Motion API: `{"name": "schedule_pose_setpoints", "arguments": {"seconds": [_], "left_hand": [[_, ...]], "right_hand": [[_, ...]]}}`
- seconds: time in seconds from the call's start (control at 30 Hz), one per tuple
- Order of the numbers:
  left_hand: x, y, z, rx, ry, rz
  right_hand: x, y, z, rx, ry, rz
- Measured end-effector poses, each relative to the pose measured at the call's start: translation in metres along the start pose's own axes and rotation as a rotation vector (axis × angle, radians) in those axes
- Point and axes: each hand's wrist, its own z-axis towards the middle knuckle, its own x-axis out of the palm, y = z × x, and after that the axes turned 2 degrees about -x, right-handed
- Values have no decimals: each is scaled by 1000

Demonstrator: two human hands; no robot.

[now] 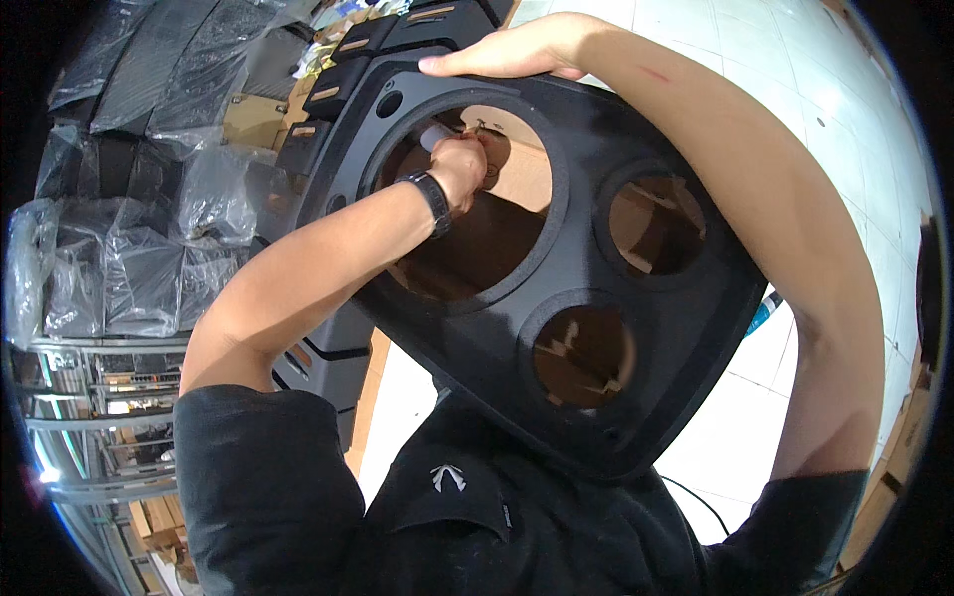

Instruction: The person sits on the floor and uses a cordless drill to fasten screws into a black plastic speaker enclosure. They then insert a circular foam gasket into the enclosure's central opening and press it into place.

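Note:
A black speaker cabinet (477, 343) is tilted in front of my body, with one large round opening and two smaller ones facing me. My left hand (460, 169), with a black band on its wrist, reaches into the large opening. Its fingers are curled closed, and a pale grey rounded piece (434, 135) shows beside them; I cannot make out what it is. Bare brown board (522, 179) shows inside the cabinet. Around the far side wraps my right arm, and my right hand (507, 52) grips the cabinet's top edge, most fingers hidden.
Black cabinets in clear plastic (139, 268) are stacked at the left. More black cases (422, 28) stand behind the cabinet. White floor tiles (730, 422) lie below, with a teal object (763, 314) and a black cable (701, 494) at the right. Metal rails (99, 422) run at lower left.

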Motion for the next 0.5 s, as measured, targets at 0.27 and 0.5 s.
{"name": "schedule_pose_setpoints", "arguments": {"seconds": [0.27,0.5], "left_hand": [[15,-26,-77,245,-64,-97],[12,-25,-74,255,97,-432]], "right_hand": [[8,-21,59,-30,-8,-382],[12,-5,25,50,-36,-408]]}}
